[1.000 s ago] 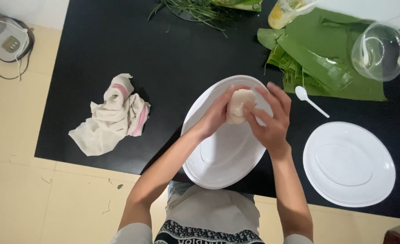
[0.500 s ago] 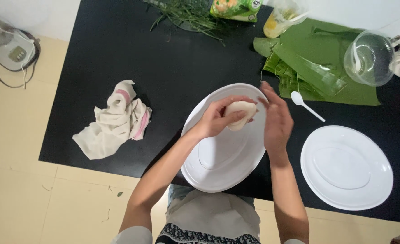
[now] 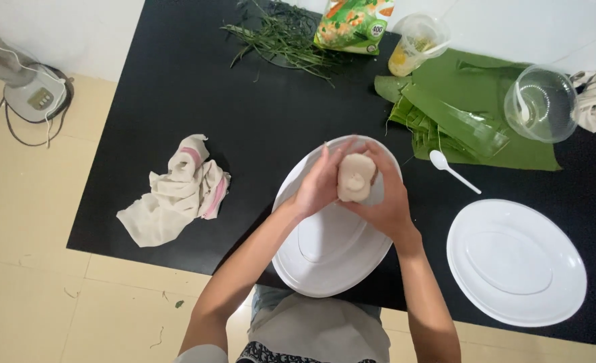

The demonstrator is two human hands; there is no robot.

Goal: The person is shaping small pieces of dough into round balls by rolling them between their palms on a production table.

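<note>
A pale dough lump (image 3: 355, 177) is held between both hands above the far end of an oval white plate (image 3: 325, 252), which sits at the near edge of the black table (image 3: 150, 121). The left hand (image 3: 319, 180) is cupped against the lump's left side with the fingers curled over its top; the right hand (image 3: 385, 195) is wrapped under and around the right side. Both hands are closed on the dough — neither is free.

The step in hand looks like shaping or pressing the lump, and it is best done with even pressure from both palms, so that no side is squeezed thinner than the other. The lump is best kept over the plate — anything that crumbles or slips is then caught there and not on the table. A light dent shows on the near face of the dough; it is probably soft, so firm fingertip pokes are better avoided and the flats of the palms used.

A second white plate (image 3: 516, 262) lies to the right, well apart, and a white spoon (image 3: 453, 170) lies between it and the banana leaves (image 3: 473, 114). A crumpled cloth (image 3: 173, 195) lies to the left, within reach if the hands need wiping.
</note>
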